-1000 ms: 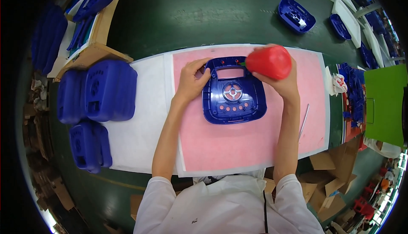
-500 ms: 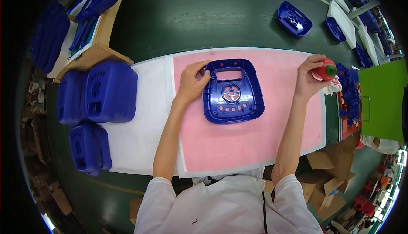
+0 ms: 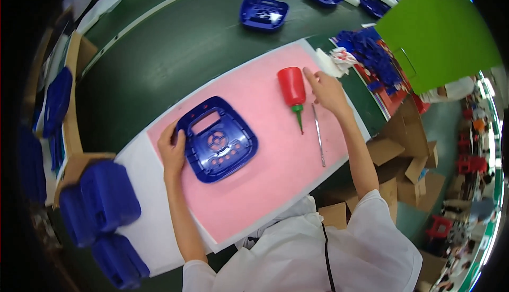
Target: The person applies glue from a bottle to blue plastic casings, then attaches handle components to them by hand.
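A blue plastic housing panel [image 3: 243, 132] lies on the pink sheet with its ribbed inside facing up. It has a long slot, a round grille and several small holes. My left hand [image 3: 172, 151] grips its left edge, thumb over the rim. Farther right, a red squeeze bottle [image 3: 291, 86] with a green nozzle lies on the sheet, tip toward me. My right hand [image 3: 326, 91] is just right of the bottle, fingers apart and holding nothing. A thin metal rod [image 3: 319, 138] rests on the sheet below that hand.
Blue moulded housings [image 3: 108, 194] stand at the left on the white sheet [image 3: 154, 233]. Beyond my right hand are a crumpled white cloth [image 3: 342, 58], a heap of blue parts [image 3: 374, 58] and a green panel [image 3: 440, 32]. Another blue housing [image 3: 263, 13] sits on the far green surface.
The red bottle went from my right hand onto the pink sheet, and that hand opened. The metal rod now shows. The whole view has turned; my left hand stays on the panel.
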A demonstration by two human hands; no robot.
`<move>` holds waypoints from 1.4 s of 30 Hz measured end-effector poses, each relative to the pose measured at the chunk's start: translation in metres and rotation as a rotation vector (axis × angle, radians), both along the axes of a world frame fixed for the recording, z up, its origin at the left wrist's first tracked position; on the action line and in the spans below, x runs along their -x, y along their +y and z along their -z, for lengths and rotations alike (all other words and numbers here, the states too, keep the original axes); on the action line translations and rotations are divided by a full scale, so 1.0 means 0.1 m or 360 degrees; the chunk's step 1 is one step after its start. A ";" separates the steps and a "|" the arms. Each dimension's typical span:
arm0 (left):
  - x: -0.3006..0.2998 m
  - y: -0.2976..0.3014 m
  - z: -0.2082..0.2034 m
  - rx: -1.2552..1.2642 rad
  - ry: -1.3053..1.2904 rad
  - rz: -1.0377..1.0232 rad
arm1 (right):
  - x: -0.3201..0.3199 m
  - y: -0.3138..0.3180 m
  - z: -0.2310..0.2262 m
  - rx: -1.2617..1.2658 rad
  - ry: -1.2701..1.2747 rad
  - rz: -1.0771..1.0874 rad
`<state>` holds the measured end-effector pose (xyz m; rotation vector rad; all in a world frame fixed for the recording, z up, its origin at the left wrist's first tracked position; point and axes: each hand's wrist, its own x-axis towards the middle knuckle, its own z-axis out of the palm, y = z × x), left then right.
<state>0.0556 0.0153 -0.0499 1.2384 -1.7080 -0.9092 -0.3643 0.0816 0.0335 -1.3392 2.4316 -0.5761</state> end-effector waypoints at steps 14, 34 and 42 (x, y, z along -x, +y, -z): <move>0.07 0.00 -0.04 -0.0088 0.0103 0.0003 | 2.34 0.64 0.08 -0.0384 0.0123 0.0881; 0.09 0.00 -0.08 0.0119 0.0049 -0.0019 | -1.35 -0.46 -0.53 0.0468 -0.1197 -0.1071; 0.11 0.00 -0.16 0.0103 0.0094 0.0007 | -1.99 -0.61 0.12 0.1053 0.0119 -0.1622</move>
